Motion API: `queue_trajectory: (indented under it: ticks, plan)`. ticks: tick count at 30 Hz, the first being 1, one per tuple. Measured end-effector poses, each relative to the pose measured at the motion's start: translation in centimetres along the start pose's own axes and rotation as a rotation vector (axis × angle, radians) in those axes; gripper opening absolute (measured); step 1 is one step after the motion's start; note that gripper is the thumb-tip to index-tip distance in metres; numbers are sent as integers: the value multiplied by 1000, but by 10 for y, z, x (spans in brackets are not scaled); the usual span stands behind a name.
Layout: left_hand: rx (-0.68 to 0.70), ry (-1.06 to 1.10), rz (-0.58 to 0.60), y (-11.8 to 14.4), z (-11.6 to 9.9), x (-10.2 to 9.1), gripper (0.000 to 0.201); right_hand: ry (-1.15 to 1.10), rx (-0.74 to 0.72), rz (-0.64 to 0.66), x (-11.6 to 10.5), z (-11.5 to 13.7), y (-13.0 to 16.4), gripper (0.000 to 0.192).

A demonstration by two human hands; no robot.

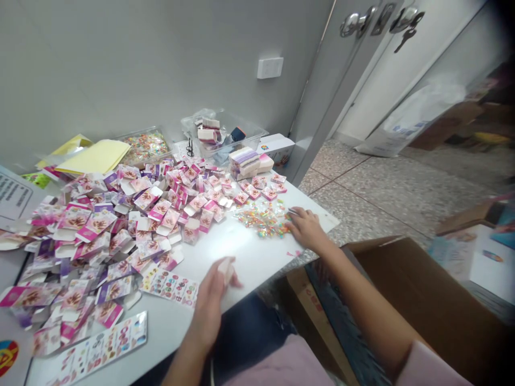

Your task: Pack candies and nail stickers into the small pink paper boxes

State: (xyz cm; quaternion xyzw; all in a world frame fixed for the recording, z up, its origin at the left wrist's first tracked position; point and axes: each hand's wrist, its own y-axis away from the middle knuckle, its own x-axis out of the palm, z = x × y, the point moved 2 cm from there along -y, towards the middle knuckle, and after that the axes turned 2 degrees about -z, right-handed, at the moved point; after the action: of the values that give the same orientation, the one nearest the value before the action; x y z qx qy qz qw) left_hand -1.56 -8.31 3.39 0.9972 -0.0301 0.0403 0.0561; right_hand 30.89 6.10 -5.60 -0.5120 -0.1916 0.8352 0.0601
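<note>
My left hand (213, 292) is over the front edge of the white table (241, 262), its fingers closed around a small pale box (227, 271), blurred by motion. My right hand (308, 228) reaches to the right side of a pile of small clear packets (263, 219) with bright orange, yellow and green pieces. Its fingers are stretched out and touch the packets; a thin greyish glint shows by the fingertips. Left of the packets spreads a big heap of small pink and purple cartons (156, 209), many with flaps up. Several closed cartons (257, 187) lie behind the packets.
Printed card strips (171, 287) lie at the table's front. Stacked flat cartons (244, 162), a clear tub (225, 128), a tray of colourful packets (145, 146) and yellow sheets (94, 156) stand along the wall. An open cardboard box (406, 300) is on the right.
</note>
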Motion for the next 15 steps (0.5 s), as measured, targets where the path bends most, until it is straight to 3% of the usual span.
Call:
queue_trajectory:
  ticks: [3, 7, 11, 15]
  plan:
    - [-334, 555, 31, 42, 13, 27, 62, -29, 31, -14, 1, 2, -4, 25]
    - [-618, 829, -15, 72, 41, 36, 63, -116, 106, -127, -5, 7, -8, 23]
    - [-513, 861, -91, 78, 53, 26, 55, -272, 207, -250, -12, 39, 6, 42]
    - [-368, 623, -111, 76, 46, 17, 44, -541, 147, -54, -6, 111, 42, 44]
